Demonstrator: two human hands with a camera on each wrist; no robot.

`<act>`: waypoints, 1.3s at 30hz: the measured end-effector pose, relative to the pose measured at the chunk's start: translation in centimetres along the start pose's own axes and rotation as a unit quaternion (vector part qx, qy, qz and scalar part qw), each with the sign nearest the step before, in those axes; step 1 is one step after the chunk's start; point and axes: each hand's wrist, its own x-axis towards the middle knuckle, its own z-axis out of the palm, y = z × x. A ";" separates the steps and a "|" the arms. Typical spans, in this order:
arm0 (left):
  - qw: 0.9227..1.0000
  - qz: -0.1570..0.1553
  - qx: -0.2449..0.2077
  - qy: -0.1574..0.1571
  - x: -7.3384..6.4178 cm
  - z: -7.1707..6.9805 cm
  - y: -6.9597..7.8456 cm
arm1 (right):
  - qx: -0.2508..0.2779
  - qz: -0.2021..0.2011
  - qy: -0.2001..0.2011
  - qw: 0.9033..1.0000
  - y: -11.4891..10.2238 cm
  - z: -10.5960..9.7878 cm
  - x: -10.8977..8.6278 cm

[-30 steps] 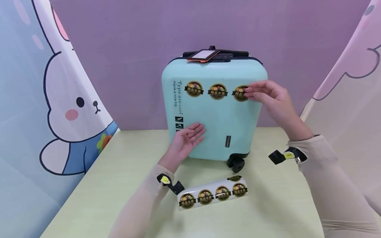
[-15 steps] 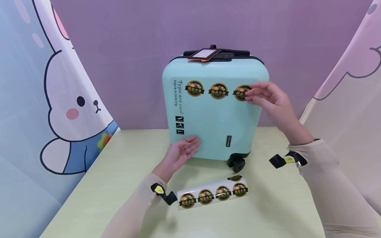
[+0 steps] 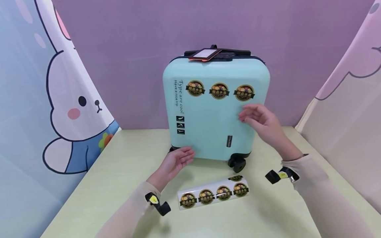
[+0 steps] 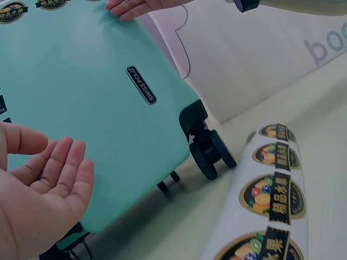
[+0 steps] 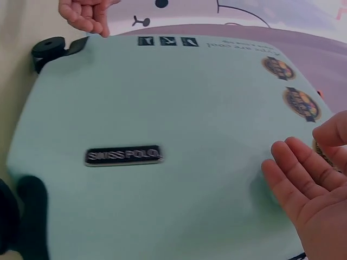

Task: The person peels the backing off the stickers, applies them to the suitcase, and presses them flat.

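Observation:
A mint-green suitcase (image 3: 208, 122) stands upright on the table, its front towards me. Three round black-and-gold stickers run in a row across its upper front: a left sticker (image 3: 195, 88), a middle sticker (image 3: 219, 91) and a right sticker (image 3: 244, 93). My right hand (image 3: 262, 124) hovers in front of the suitcase below the right sticker, fingers loosely bent and holding nothing. Near the lower left corner is my left hand (image 3: 174, 163), palm turned up and fingers relaxed, with nothing in it. A roll of stickers (image 4: 265, 200) lies on the table in front of the suitcase.
The pale table (image 3: 119, 185) meets a purple backdrop (image 3: 134, 66) behind the suitcase. A tag (image 3: 205, 54) rests by the top handle. A black wheel (image 3: 237, 163) shows at the lower right. Printed curtains (image 3: 71, 115) hang at both sides.
My right hand has left the right sticker and moved down, so the whole sticker shows. My left hand has moved down and left from the suitcase's front towards its bottom corner.

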 end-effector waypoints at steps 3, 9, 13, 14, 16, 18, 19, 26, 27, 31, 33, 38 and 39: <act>1.000 -0.004 0.019 -0.006 -0.5 -0.4 -0.3 | -0.014 0.005 -0.009 1.000 0.7 0.5 -0.8; 0.998 -0.014 0.062 0.001 -1.6 -1.4 -0.8 | -0.017 0.033 -0.036 0.999 2.1 1.9 -2.3; 0.997 -0.023 0.079 0.013 -2.6 -2.2 -1.2 | -0.020 0.057 -0.063 0.996 3.0 3.0 -3.5; 0.996 -0.026 0.082 0.015 -2.8 -2.5 -1.3 | -0.021 0.061 -0.070 0.995 3.3 3.3 -3.8; 0.996 -0.033 0.087 0.018 -3.3 -3.0 -1.5 | -0.024 0.066 -0.084 0.994 3.7 3.8 -4.3; 0.995 -0.037 0.090 0.020 -3.7 -3.5 -1.8 | -0.030 0.067 -0.097 0.993 4.2 4.4 -4.7; 0.995 -0.038 0.091 0.020 -3.9 -3.7 -1.9 | -0.033 0.067 -0.103 0.992 4.4 4.6 -4.9; 0.993 -0.052 0.102 0.028 -5.4 -5.4 -2.7 | -0.043 0.073 -0.141 0.986 5.7 6.3 -6.2; 0.993 -0.052 0.103 0.032 -5.6 -5.6 -2.8 | -0.046 0.075 -0.144 0.986 5.9 6.5 -6.4; 0.992 -0.059 0.107 0.041 -6.4 -6.3 -3.2 | -0.061 0.082 -0.160 0.982 6.2 7.4 -7.1; 0.991 -0.064 0.112 0.038 -6.9 -6.7 -3.5 | -0.067 0.085 -0.171 0.979 6.3 7.8 -7.5; 0.990 -0.080 0.118 0.019 -8.1 -7.1 -3.8 | -0.084 0.093 -0.205 0.971 6.6 8.7 -8.3; 0.989 -0.083 0.120 0.016 -8.3 -7.0 -3.7 | -0.089 0.091 -0.212 0.969 6.6 8.8 -8.4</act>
